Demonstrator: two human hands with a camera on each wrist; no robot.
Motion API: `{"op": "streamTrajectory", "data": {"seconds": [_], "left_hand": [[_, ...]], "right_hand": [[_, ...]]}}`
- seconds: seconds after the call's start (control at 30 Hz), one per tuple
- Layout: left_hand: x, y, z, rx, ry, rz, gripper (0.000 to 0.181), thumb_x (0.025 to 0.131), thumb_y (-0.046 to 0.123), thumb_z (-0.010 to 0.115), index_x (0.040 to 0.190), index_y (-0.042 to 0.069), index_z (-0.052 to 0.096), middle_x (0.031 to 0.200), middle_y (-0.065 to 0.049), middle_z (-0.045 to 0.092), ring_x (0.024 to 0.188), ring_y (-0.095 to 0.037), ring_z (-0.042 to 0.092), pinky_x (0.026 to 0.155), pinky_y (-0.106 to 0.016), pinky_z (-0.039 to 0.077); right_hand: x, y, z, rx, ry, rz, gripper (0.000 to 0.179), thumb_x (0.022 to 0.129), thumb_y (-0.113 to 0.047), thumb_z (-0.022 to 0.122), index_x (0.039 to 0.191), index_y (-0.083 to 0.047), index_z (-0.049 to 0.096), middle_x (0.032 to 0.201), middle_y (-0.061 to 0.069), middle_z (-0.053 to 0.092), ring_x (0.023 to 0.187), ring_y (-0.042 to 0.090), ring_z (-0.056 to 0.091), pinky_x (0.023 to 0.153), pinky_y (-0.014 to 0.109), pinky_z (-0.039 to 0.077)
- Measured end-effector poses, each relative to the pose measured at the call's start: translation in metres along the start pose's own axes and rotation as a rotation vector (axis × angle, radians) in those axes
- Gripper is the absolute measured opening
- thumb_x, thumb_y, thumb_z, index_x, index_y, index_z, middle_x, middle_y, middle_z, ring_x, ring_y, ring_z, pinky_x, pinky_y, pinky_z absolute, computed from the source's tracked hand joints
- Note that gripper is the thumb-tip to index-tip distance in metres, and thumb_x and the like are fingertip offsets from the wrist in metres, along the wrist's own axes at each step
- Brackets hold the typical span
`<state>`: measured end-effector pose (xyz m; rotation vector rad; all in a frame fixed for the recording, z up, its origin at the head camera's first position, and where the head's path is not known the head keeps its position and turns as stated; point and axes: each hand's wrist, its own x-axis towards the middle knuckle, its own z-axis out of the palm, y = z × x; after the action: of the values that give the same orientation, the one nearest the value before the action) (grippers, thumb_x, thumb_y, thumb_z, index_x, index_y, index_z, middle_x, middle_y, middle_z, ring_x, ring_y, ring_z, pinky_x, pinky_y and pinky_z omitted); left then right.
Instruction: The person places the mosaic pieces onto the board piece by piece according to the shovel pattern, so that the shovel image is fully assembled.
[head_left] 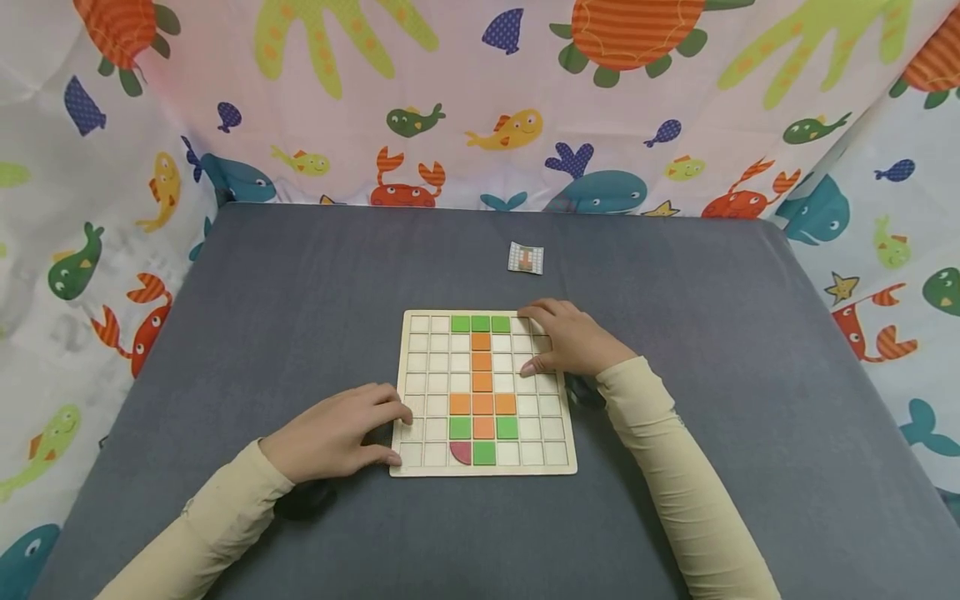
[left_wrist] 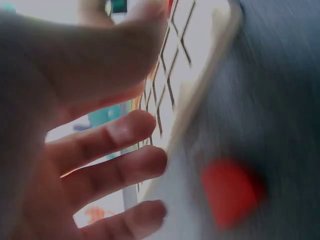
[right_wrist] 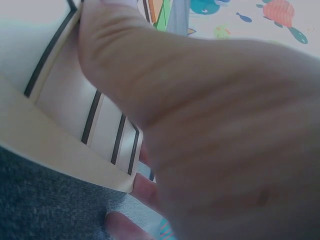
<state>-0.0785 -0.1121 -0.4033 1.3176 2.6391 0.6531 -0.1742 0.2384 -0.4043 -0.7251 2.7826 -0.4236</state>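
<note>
A pale wooden grid board (head_left: 416,433) lies on the grey table, bearing green and orange square tiles (head_left: 482,382) and a dark pink quarter-round tile (head_left: 461,453) in the bottom row. My left hand (head_left: 337,429) is at the board's lower left edge, thumb and index fingertips touching the rim; its other fingers extend loosely in the left wrist view. At the upper right, my right hand (head_left: 577,337) rests over the board's edge, thumb on the grid and index fingertip near the top rim. On the cloth below my left fingers lies a blurred red piece (left_wrist: 230,192).
Behind the board sits a small card (head_left: 526,258) printed with a coloured grid pattern. A dark grey cloth (head_left: 322,283) covers the table. Curtains (head_left: 465,175) printed with sea animals stand along the back and both sides.
</note>
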Motion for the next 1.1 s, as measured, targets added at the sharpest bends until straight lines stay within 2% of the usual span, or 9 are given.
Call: {"op": "streamTrajectory", "data": {"seconds": [0.13,0.27,0.5,0.77,0.97,1.1], "left_hand": [[-0.015,-0.01,-0.007,0.003,-0.041,-0.045,0.05,0.07,0.036,0.084,0.112,0.019,0.064,0.102,0.008,0.055,0.082,-0.005,0.047,0.072,-0.024,0.045],[-0.022,-0.015,-0.009,0.018,-0.056,-0.06,0.053,0.067,0.034,0.086,0.113,0.019,0.064,0.101,0.008,0.053,0.082,-0.006,0.049,0.072,-0.023,0.046],[-0.025,-0.019,-0.012,-0.012,-0.046,-0.07,0.045,0.071,0.021,0.084,0.112,0.015,0.065,0.098,0.007,0.053,0.083,-0.007,0.05,0.073,-0.023,0.047],[-0.029,-0.016,-0.016,-0.037,-0.051,-0.105,0.031,0.074,0.01,0.082,0.098,0.015,0.062,0.09,0.008,0.052,0.077,-0.006,0.051,0.067,-0.022,0.047],[-0.021,-0.009,-0.012,-0.051,-0.066,-0.132,0.026,0.079,0.007,0.078,0.097,0.015,0.061,0.089,0.007,0.049,0.073,-0.006,0.049,0.063,-0.018,0.044],[-0.003,0.0,-0.011,-0.055,-0.058,-0.084,0.024,0.082,0.01,0.076,0.1,0.014,0.061,0.091,0.006,0.049,0.075,-0.008,0.05,0.066,-0.018,0.043]], "right_hand": [[-0.002,0.001,-0.001,-0.001,-0.004,0.011,0.09,0.068,-0.054,0.08,0.141,-0.013,0.046,0.142,0.01,0.043,0.131,0.032,0.038,0.107,0.052,0.033],[-0.003,0.002,-0.003,-0.001,0.001,0.016,0.091,0.068,-0.053,0.08,0.141,-0.013,0.045,0.142,0.011,0.043,0.131,0.033,0.038,0.107,0.052,0.033],[-0.003,0.001,-0.006,-0.003,0.012,0.003,0.091,0.068,-0.054,0.079,0.141,-0.011,0.045,0.141,0.012,0.044,0.129,0.033,0.039,0.106,0.051,0.034],[-0.001,0.001,-0.006,0.001,0.007,-0.009,0.09,0.069,-0.054,0.079,0.141,-0.012,0.046,0.14,0.01,0.044,0.128,0.033,0.04,0.104,0.052,0.035],[0.0,0.0,-0.004,0.012,-0.004,-0.006,0.089,0.069,-0.053,0.079,0.141,-0.013,0.046,0.141,0.01,0.044,0.129,0.033,0.04,0.104,0.053,0.034],[-0.001,-0.001,-0.003,0.013,-0.008,0.01,0.089,0.069,-0.052,0.08,0.141,-0.013,0.046,0.141,0.01,0.044,0.129,0.033,0.039,0.105,0.053,0.034]]}}
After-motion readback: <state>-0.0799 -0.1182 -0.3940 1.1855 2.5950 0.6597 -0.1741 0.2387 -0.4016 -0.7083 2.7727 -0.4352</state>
